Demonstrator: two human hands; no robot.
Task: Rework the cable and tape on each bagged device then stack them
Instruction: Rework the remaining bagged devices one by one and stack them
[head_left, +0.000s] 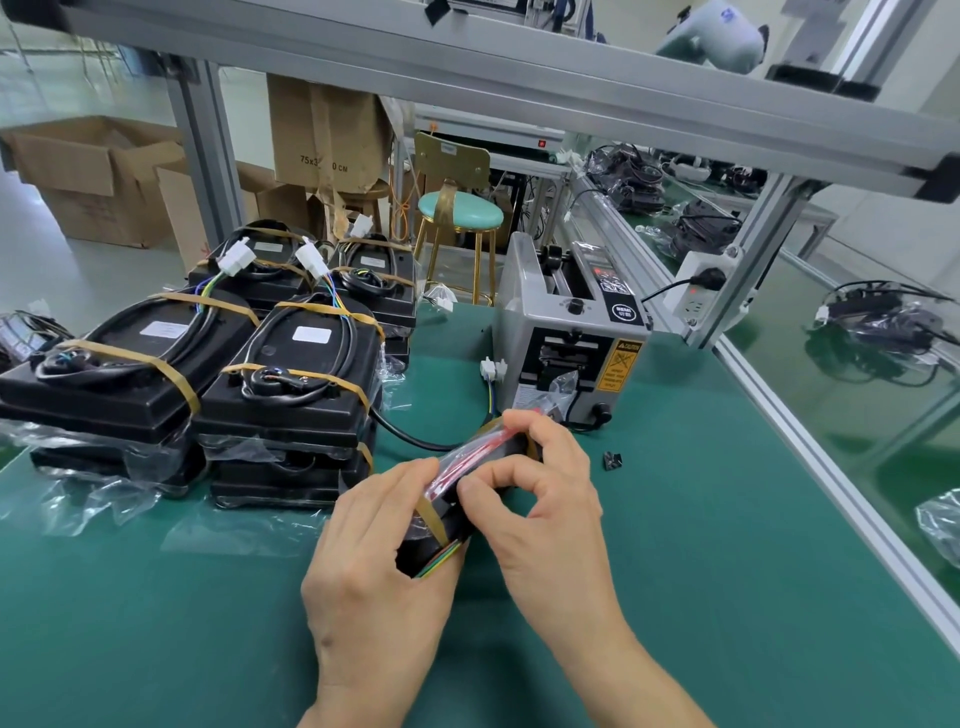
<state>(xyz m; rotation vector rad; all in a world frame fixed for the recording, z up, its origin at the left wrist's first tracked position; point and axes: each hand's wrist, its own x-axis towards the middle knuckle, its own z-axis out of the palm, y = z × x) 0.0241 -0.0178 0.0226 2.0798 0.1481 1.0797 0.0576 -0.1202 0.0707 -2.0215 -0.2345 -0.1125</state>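
Head view: low centre of the frame, left hand (379, 551) grips the bagged device (467, 499) on edge above the table (727, 519); right hand (545, 499) fingers pinch its tape (434, 519). Tugging hard could tear the bag, I judge.

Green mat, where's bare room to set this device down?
Bare mat lies right of the right hand, before the tape dispenser, and near the front edge left of the left hand. The stacked devices crowd the far left.
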